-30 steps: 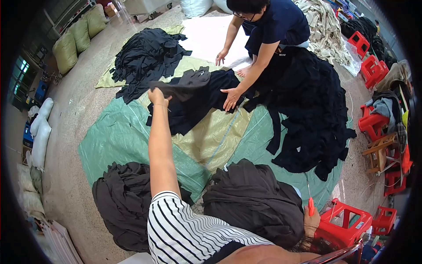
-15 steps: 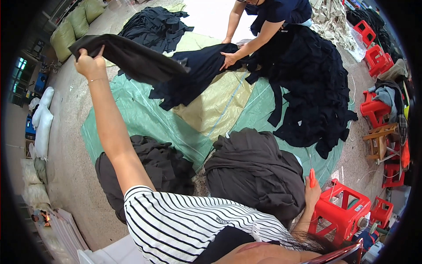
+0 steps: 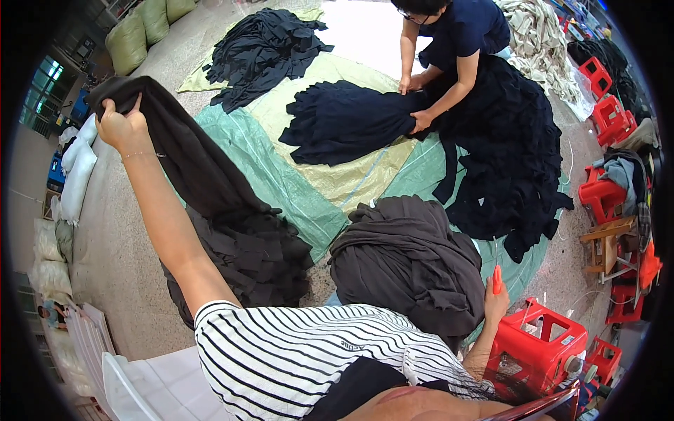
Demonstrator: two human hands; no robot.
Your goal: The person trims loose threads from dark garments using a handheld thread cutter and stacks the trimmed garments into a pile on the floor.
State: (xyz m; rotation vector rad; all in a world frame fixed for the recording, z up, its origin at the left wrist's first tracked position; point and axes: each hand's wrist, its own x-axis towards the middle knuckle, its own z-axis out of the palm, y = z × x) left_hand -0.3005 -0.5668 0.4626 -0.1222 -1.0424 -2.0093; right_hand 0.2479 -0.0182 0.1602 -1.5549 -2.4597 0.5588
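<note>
My left hand [image 3: 125, 133] is raised at the far left, fingers closed on one end of a long dark grey-brown cloth piece [image 3: 193, 158]. The cloth slants down to a heap of similar dark cut pieces [image 3: 256, 263] below my left arm. Beside that heap, in front of my body, sits a big rounded bundle of dark grey-brown fabric [image 3: 404, 263]. To the right of the bundle my right hand [image 3: 497, 302] grips a red-handled tool [image 3: 497, 281] with a thin metal shaft pointing up; its exact kind is unclear.
Across from me a person in navy [image 3: 463, 35] bends over a stack of navy cloth [image 3: 351, 123]. Navy [image 3: 505, 154] and black [image 3: 263, 52] cloth piles lie on green and yellow sheeting [image 3: 270, 165]. Red stools [image 3: 540, 344] stand at right, stuffed sacks [image 3: 77, 175] at left.
The cloth in my left hand has swung down and left and now hangs onto the dark heap. Across from me, the person has shifted the navy stack, which lies flatter. My right hand keeps its tool.
</note>
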